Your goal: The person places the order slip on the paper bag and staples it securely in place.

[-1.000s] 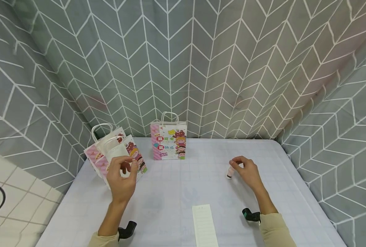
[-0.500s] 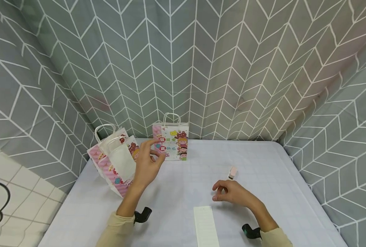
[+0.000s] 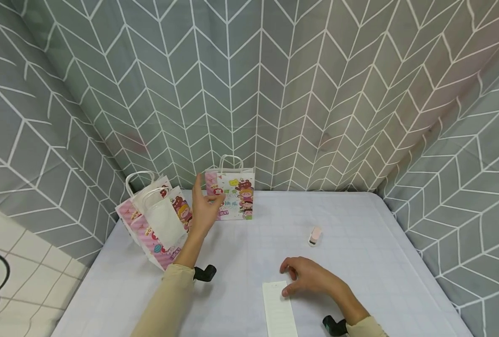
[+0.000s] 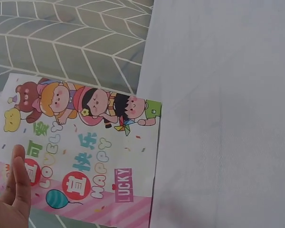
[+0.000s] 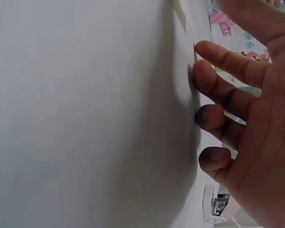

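My left hand (image 3: 205, 208) is at the left side of the standing paper gift bag (image 3: 236, 199), fingers extended and holding nothing. In the left wrist view, the fingers (image 4: 20, 175) overlap the cartoon-printed front of the gift bag (image 4: 80, 142); whether they touch it I cannot tell. My right hand (image 3: 312, 277) hovers by the upper right corner of a pale, narrow paper strip (image 3: 279, 311), its fingers loosely bent. The right wrist view has these fingers (image 5: 213, 116) spread apart with nothing gripped; contact with the strip is unclear.
Two similar gift bags (image 3: 161, 227) lean together on the left, partly behind my left arm. A small pink-and-white thing like a mini stapler (image 3: 314, 236) lies beyond my right hand. Patterned curtain (image 3: 249, 93) hangs behind and beside the white table (image 3: 350, 210).
My right hand has left the small pink-and-white thing and come toward me to the paper strip. My left hand has moved right, from the leaning bags to the standing bag.
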